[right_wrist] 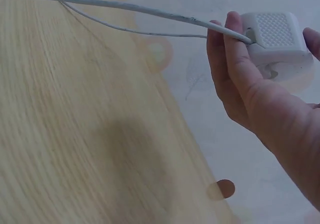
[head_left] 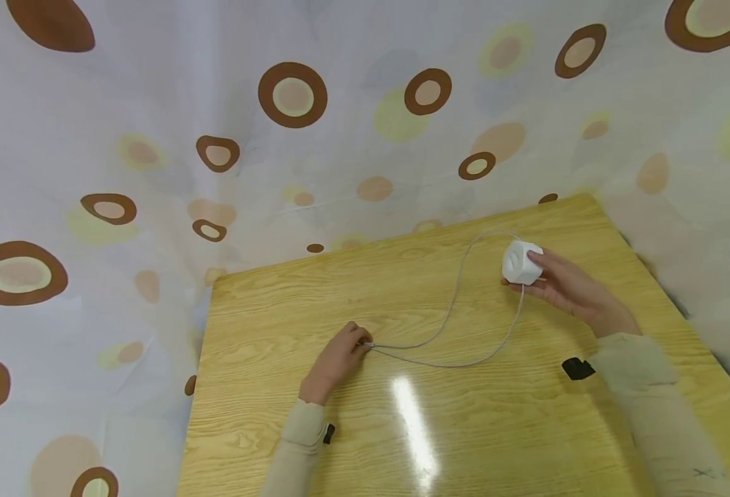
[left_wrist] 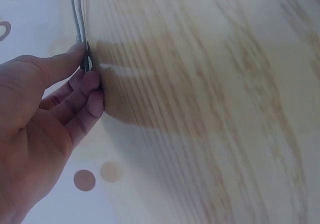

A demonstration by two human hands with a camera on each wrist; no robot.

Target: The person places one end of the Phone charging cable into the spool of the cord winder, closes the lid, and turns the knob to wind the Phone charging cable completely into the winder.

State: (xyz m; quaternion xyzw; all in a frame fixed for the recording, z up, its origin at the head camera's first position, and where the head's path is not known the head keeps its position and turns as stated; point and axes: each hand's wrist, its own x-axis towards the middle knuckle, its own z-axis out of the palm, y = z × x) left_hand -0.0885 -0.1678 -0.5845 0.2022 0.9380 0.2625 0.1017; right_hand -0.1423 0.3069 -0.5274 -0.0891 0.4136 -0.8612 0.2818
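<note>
My right hand [head_left: 566, 283] holds a small white rounded block [head_left: 522, 262] up above the table, thumb on one side and fingers under it. One face of the block [right_wrist: 276, 30] has a bumpy texture in the right wrist view. A thin light-grey cable [head_left: 454, 297] runs from the block in two strands, which curve over to the left. My left hand [head_left: 340, 355] pinches both strands together between thumb and fingertips, close over the tabletop. In the left wrist view, the cable [left_wrist: 79, 14] rises side by side from the pinch; its ends are hidden by the fingers.
The wood-grain table [head_left: 265, 386] fills the lower part of the head view, with a bright light reflection [head_left: 414, 431] on it. A white sheet [head_left: 352, 41] with brown and yellow circles hangs behind and beside it. Small black pieces [head_left: 579, 368] show beside both sleeves.
</note>
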